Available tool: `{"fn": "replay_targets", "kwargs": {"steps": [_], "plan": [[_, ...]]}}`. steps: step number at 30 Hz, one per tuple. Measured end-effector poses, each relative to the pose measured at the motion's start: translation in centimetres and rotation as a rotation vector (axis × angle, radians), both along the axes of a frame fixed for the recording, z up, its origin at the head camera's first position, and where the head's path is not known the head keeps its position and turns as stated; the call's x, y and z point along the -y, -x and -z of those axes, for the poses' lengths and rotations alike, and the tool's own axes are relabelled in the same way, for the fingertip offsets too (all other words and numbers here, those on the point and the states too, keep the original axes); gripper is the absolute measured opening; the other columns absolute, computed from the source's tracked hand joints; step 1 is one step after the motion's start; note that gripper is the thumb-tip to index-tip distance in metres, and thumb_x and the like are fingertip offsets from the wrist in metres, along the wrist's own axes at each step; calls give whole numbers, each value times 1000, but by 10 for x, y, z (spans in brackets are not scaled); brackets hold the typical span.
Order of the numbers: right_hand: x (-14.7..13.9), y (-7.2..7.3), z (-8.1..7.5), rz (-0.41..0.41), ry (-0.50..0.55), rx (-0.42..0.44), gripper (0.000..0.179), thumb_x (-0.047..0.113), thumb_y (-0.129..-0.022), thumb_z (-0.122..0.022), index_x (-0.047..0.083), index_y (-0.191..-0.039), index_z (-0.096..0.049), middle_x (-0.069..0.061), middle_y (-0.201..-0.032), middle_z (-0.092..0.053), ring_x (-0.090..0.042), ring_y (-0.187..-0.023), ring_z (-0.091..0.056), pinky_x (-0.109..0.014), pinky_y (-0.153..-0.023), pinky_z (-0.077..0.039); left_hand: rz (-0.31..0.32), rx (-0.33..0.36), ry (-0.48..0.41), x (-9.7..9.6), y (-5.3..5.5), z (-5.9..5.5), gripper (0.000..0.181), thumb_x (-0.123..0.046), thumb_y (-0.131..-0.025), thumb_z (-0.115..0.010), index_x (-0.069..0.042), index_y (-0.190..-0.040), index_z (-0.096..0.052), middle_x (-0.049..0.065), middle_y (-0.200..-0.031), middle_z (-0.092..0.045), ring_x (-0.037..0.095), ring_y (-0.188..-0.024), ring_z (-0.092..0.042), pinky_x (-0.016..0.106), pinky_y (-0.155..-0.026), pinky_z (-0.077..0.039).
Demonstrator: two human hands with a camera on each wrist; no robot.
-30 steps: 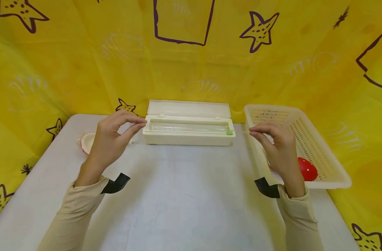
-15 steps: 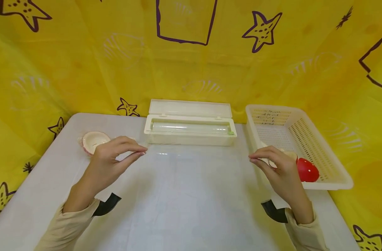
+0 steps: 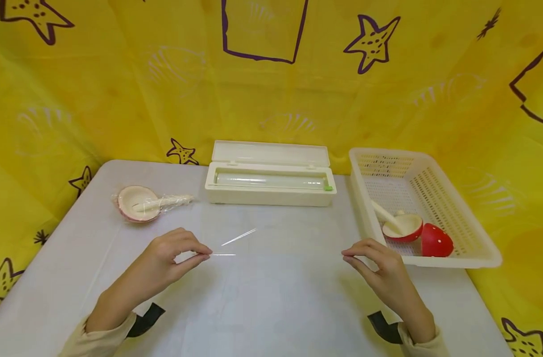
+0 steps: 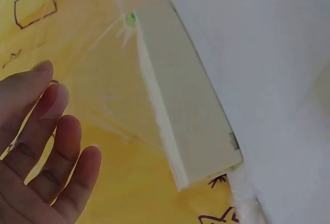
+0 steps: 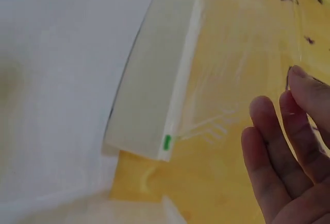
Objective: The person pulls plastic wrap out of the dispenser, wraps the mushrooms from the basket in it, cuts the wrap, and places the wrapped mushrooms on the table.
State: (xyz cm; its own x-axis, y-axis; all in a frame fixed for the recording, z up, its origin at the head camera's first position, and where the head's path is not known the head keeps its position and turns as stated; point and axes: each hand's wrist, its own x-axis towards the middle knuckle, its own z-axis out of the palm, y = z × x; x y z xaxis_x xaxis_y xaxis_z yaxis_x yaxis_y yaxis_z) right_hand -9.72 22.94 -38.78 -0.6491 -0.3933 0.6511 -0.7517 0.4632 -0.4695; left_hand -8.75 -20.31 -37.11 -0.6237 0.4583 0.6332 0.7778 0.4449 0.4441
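Observation:
My left hand (image 3: pixel 175 255) pinches one corner of a sheet of clear cling film (image 3: pixel 239 237) between thumb and forefinger. At the opposite corner my right hand (image 3: pixel 380 270) pinches the film the same way. The sheet is almost invisible in the head view, apart from a few bright glints between the hands. Both wrist views show it stretched from the fingertips toward the cream film dispenser (image 3: pixel 271 198). The dispenser stands at the back with its lid (image 3: pixel 271 152) raised and a film roll (image 3: pixel 271 181) inside. A green slider (image 3: pixel 328 188) sits at its right end.
At the left lies a film-wrapped bowl (image 3: pixel 125 204) with a white-handled utensil (image 3: pixel 173 200) in it. A white slotted basket (image 3: pixel 465 213) on the right holds a red bowl (image 3: pixel 411 223) with a white utensil (image 3: pixel 384 213) and a red dotted dome (image 3: pixel 436 240). A yellow curtain closes off the back.
Both hands have drawn the film away from the dispenser toward the person and lower over the table. The wrapped bowl and the basket's contents have come into fuller view.

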Motion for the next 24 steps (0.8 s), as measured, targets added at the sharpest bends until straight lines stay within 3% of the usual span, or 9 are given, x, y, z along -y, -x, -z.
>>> {"fn": "replay_targets", "kwargs": {"steps": [3,5,8,11,15,20,24], "plan": [[0,-3,12,-8,-30,46,31,39,-95,-60,12,-95,-75,2,-90,-71,-5,-83,-66,-8,-83,-50,-5,45,23,0,-3,11,32,3,-70,-83,-20,-91,-75,-11,-81,-68,4,-76,-59,10,-71,-44],[0,-5,19,-10,-58,65,31,40,-95,-60,13,-94,-74,3,-90,-71,-5,-82,-66,-8,-82,-50,-19,73,47,-1,-4,18,37,8,-65,-83,-20,-88,-74,-13,-80,-67,3,-75,-59,10,-70,-44],[-1,-5,29,-5,-101,87,27,39,-94,-62,14,-93,-74,6,-89,-71,-5,-81,-65,-10,-79,-51,-43,116,90,-3,-5,27,32,4,-68,-84,-21,-85,-73,-15,-79,-66,1,-73,-57,11,-68,-45],[0,-4,36,-11,-119,90,9,17,-85,-78,13,-91,-74,6,-87,-70,-6,-78,-64,-13,-76,-51,-49,178,125,-5,-5,35,26,1,-72,-83,-20,-84,-73,-16,-79,-65,-1,-73,-55,15,-65,-48],[1,-1,44,-7,-145,108,33,-10,-65,-84,10,-89,-74,7,-86,-68,-6,-76,-63,-11,-75,-49,-41,288,158,-6,-4,43,19,-1,-77,-80,-17,-84,-72,-15,-80,-64,-5,-73,-53,19,-62,-49],[1,3,53,18,-187,162,28,-9,-69,-82,9,-89,-74,7,-86,-67,-7,-77,-63,-14,-73,-50,-46,407,205,-6,-2,50,12,-5,-82,-77,-16,-85,-73,-13,-80,-64,-6,-73,-51,19,-62,-48],[-1,6,61,10,-207,199,22,-6,-74,-80,9,-88,-74,5,-85,-68,-7,-79,-64,-18,-73,-52,-53,439,237,-7,2,54,11,-6,-83,-77,-16,-84,-74,-13,-79,-63,-4,-72,-51,20,-63,-48]]}}
